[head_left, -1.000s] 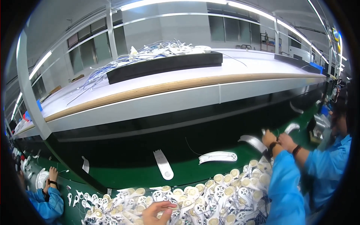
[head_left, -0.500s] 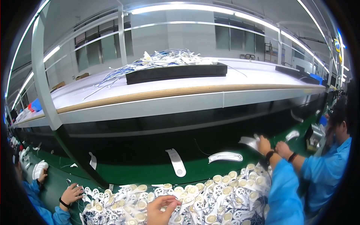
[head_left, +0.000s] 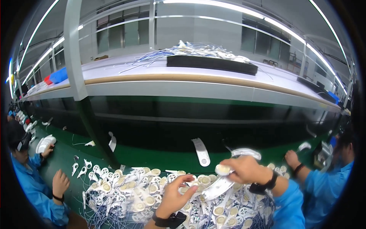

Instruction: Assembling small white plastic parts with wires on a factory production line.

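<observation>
My right hand (head_left: pixel 249 170) is closed over a curved white plastic shell (head_left: pixel 218 189), which slants down and left above the pile. By its fingertips shows a round white piece (head_left: pixel 223 170) with a cream disc; whether it joins the shell I cannot tell. My left hand (head_left: pixel 176 195) hovers over the pile, left of the shell, thumb and fingers apart with nothing in them. Beneath both hands lies a heap of small white parts (head_left: pixel 139 191) with round cream discs and thin blue wires.
On the green belt (head_left: pixel 171 152) lie a white shell (head_left: pixel 202 153) and another (head_left: pixel 247 153) behind my right hand. A green-grey post (head_left: pixel 93 129) rises at left. Co-workers in blue sit left (head_left: pixel 36 191) and right (head_left: pixel 328 179). A black tray (head_left: pixel 211 65) stands on the shelf.
My right hand has come back from the far right of the belt with the white shell, toward my left hand. My view has shifted. The left co-worker's near hand has lifted off the parts.
</observation>
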Motion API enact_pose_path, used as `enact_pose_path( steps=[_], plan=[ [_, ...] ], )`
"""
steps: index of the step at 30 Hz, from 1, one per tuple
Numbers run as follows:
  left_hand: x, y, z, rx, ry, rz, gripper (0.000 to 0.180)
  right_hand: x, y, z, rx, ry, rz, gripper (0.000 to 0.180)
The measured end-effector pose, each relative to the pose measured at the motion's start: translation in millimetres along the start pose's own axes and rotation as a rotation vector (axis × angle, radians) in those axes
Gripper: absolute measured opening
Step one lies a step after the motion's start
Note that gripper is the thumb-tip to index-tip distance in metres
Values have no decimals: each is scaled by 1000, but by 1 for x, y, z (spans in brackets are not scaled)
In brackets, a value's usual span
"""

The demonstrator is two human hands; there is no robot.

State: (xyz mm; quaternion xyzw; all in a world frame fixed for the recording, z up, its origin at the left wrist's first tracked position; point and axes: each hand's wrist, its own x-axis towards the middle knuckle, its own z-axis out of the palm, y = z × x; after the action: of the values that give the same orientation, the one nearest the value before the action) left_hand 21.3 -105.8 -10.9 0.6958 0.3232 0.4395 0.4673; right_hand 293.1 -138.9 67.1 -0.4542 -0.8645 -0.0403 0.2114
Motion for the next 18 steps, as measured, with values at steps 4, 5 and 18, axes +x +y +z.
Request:
enact_pose_path(
  steps=[4, 5, 18],
  plan=[
    [-3, 4, 1, 59, -367, -186, 48, 19, -23, 23, -22, 63, -122, 42],
    [-6, -8, 4, 127, -362, -13, 47, 23, -29, 25, -21, 54, -115, 38],
    [-3, -7, -21, 20, -369, -173, 36, 3, -7, 47, 767, 676, 500, 23]
  ],
)
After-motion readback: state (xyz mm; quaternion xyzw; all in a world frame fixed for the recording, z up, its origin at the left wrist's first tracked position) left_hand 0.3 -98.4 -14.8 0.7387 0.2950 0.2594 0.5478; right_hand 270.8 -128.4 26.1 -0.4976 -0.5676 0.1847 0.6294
